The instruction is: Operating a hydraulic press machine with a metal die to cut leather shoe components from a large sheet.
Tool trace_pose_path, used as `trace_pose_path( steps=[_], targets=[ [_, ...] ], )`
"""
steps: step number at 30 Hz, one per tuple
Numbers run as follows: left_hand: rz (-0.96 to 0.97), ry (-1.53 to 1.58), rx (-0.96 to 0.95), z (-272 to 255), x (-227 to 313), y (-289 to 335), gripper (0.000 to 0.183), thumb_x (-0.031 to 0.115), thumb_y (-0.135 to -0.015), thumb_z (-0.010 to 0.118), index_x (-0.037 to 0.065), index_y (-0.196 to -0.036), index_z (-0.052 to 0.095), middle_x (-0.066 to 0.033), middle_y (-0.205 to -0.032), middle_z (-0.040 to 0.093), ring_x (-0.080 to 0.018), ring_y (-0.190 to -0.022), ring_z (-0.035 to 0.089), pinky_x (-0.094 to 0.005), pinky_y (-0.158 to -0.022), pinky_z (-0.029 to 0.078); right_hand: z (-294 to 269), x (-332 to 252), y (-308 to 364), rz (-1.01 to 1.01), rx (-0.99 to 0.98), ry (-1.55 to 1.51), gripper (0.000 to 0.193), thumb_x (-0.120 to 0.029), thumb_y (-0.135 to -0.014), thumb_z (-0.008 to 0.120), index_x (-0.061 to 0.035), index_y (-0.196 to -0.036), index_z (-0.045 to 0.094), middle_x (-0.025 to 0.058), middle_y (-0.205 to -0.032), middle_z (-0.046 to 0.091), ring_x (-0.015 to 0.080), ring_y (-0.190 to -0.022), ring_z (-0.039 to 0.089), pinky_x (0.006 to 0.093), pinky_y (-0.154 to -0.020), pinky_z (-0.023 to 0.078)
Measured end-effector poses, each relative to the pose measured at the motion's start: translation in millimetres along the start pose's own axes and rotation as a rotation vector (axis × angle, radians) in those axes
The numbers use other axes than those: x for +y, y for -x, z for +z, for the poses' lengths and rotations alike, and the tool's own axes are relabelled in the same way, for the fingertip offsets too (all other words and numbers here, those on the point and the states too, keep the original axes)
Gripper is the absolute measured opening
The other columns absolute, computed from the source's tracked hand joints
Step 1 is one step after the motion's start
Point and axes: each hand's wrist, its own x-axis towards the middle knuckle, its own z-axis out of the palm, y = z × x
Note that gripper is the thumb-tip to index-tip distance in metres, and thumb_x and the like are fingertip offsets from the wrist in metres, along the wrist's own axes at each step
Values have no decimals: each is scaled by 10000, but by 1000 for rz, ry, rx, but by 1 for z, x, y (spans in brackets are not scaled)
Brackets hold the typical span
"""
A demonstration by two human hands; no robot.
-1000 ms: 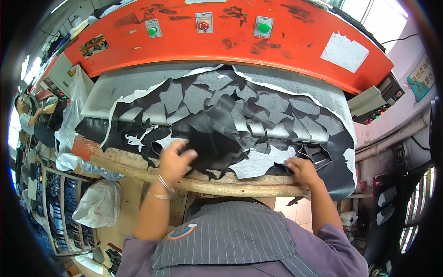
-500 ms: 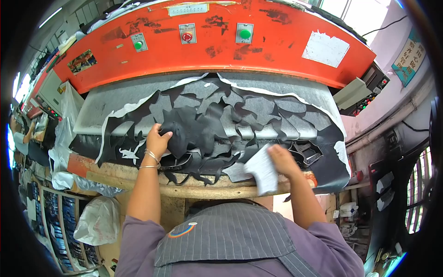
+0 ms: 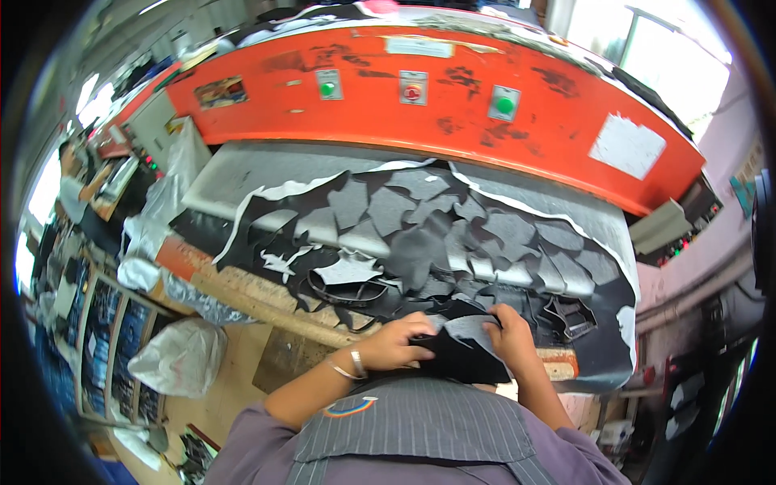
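Head view: left fingers [image 3: 414,326] and right fingers [image 3: 503,317] both grasp dark sheet pieces [image 3: 462,362] near the striped apron [image 3: 420,420]

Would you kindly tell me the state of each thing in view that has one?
Left hand: closed on the dark pieces.
Right hand: gripping their right side.
Dark pieces: held, loosely overlapping.
Black sheet: spread out, cut through with holes.
Right hollow frame: lying unheld.
Red button: pressed or not, cannot tell.
White bag: bulging.
Pale label: ragged-edged.
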Motion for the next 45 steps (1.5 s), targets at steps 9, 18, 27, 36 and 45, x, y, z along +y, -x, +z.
trace_pose_path(
  steps=[9, 18, 27, 36, 45],
  targets=[
    [191, -487, 73, 44, 3, -25, 245, 149, -770, 716, 96, -962, 574, -136, -1427, 395, -355, -1374, 276, -455, -1114, 202, -20, -17, 29, -204, -170, -274, 259, 66, -720, 588, -19, -960, 638, 110, -878, 631, 204, -816, 641, 272, -710, 486],
    [73, -382, 271, 56, 27, 25, 225, 82, -768, 702, 56, -958, 584, -85, -981, 615, -286, -871, 606, -357, -733, 478, -42, 6, 27, -41, -248, -715, 197, 11, -869, 600, -12, -1060, 556, 94, -976, 661, 142, -930, 629, 284, -821, 494],
    [-135, -146, 323, 84, 35, 36, 237, -76, -732, 670, 31, -931, 599, -97, -1060, 654, -239, -948, 611, -343, -862, 478, -40, 45, 0, -588, -654, 61, 314, -186, -823, 637, -64, -1109, 600, 157, -1053, 645, 376, -914, 622, 435, -757, 500],
    [217, 132, 1579, -12, 69, 15, 136, 10, -841, 635, 38, -960, 577, -75, -991, 628, -185, -862, 603, -294, -758, 492, -39, 76, -14, 76, -416, 130, 242, -218, -874, 605, -78, -1072, 604, 201, -991, 642, 384, -858, 625, 422, -748, 492],
    [-473, -1200, 532, -56, -27, 16, 188, 133, -807, 628, 72, -922, 493, -133, -909, 620, -364, -885, 606, -467, -717, 489, -106, 71, 47, -132, -50, 384, 741, -353, -662, 789, -88, -1287, 493, 219, -1363, 413, 391, -1221, 421, 491, -1025, 311]
  ],
)
